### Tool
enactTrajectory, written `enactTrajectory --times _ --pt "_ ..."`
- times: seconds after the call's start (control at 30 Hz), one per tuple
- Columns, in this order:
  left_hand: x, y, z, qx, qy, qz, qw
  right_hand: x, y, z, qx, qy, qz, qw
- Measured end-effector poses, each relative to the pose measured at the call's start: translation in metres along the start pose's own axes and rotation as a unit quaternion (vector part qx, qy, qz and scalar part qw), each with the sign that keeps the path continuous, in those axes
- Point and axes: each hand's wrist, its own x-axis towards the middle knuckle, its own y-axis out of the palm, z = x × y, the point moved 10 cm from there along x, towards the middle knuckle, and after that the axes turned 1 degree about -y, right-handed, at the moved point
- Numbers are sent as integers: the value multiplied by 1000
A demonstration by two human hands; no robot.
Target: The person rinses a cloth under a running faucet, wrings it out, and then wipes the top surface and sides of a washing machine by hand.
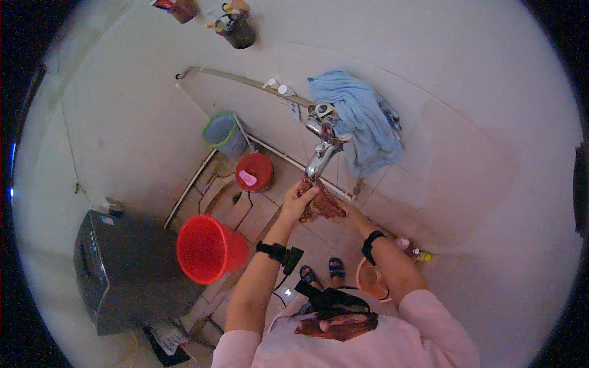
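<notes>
My left hand grips a crumpled reddish-brown cloth by its upper left part, directly below the spout of a chrome wall faucet. The cloth spreads and hangs toward the right, and its lower right corner is in my right hand. Several of the right hand's fingers are hidden or too blurred to make out. Whether water runs from the spout cannot be seen clearly. A light blue towel hangs beside the faucet on the right.
A dark grey washing machine stands left, with a red bucket beside it. Farther back are a red pail and a blue bin with a green rim. An orange-pink bucket sits near my feet. Bottles line the right wall.
</notes>
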Motion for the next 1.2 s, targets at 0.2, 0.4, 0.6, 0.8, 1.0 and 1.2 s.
enactTrajectory --times 0.2,0.4,0.6,0.8,1.0,1.2 --pt "-9 -19 15 -65 -57 8 996 -17 28 -68 215 110 -7 970" --pt "-16 -12 13 -179 -72 -5 981 -35 64 20 592 173 -29 786" --pt "-16 -36 41 -166 -127 -40 977 -13 47 15 659 162 -169 715" --pt "-13 -116 127 -52 -137 -83 986 -2 16 35 526 106 -230 812" --pt "-17 -73 159 81 -263 -44 960 -13 15 117 382 118 -292 869" --pt "-18 -25 102 -157 -190 -76 966 -4 48 134 79 59 -210 973"
